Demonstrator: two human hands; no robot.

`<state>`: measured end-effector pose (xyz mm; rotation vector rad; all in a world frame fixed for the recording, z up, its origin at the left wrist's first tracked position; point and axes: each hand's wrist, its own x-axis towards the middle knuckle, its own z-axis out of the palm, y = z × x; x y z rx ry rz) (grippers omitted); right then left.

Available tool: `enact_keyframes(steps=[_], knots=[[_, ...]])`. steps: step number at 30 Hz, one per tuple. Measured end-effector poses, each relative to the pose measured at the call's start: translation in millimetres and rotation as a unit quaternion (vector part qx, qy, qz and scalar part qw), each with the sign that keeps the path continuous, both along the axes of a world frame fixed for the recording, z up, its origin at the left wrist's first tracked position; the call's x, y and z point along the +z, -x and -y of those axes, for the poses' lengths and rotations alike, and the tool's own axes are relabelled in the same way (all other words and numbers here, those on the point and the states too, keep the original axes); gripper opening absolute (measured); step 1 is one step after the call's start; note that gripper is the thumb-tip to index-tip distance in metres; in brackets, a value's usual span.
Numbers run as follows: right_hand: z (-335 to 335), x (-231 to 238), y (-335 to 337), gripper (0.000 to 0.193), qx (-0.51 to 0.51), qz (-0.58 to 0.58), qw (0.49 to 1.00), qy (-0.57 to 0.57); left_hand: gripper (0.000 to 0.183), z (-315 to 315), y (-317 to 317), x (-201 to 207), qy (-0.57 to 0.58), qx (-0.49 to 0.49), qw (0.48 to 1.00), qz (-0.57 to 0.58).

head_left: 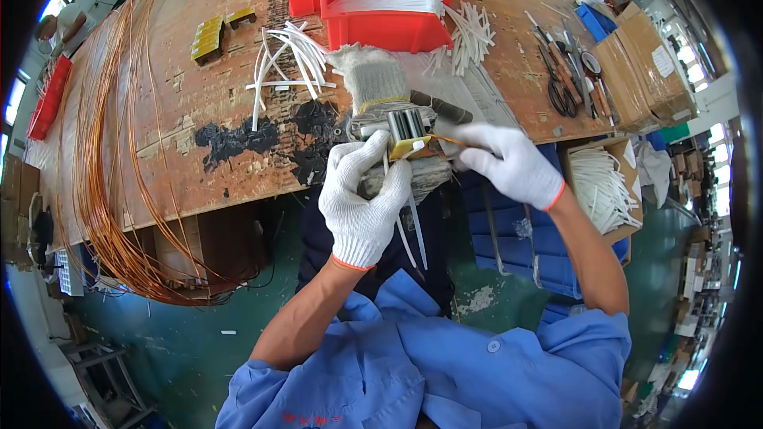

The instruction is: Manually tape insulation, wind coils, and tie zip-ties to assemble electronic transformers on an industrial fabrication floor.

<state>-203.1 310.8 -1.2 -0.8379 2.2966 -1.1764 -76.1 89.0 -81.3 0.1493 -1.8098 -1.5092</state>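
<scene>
Right now both white-knit-gloved hands meet at the edge of the worn wooden workbench (199, 111), over a small transformer core with grey steel laminations and a yellow-taped coil (407, 133). The left hand (362, 199) is closed around its near side, thumb up against the yellow tape, with thin white insulating sleeves (413, 230) hanging below the palm. The right hand (509, 160) is pinched shut on a thin copper lead wire (447, 140) coming off the coil. A spare knit glove (369, 75) lies just behind the core, loose white tubing pieces (290, 59) are scattered to its left, and red plastic bins (381, 0) stand further back. Long copper wire loops (111, 191) drape over the bench's left end.

The lead looks fine enough to kink or snap if pulled hard, and, since the core sits at the bench edge, a slackened left grip could let it drop.
</scene>
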Motion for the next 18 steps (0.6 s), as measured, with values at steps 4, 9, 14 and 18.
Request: enact_keyframes(steps=[4,9,14,18], knots=[[0,11,-50,0.013,0.068,-0.359,0.922,-0.127,0.042,0,-2,6,0.015,0.007,1.0,0.002],[58,72,-102,0.017,0.22,-0.464,0.804,-0.299,0.045,-2,2,-1,-0.001,0.004,1.0,-0.004],[141,85,-65,0.019,0.337,-0.473,0.801,-0.147,0.052,1,-8,-13,0.023,-0.015,1.0,0.009],[197,125,2,0.031,0.436,-0.261,0.785,-0.355,0.07,-25,-3,-23,-0.006,0.019,0.999,0.042]])
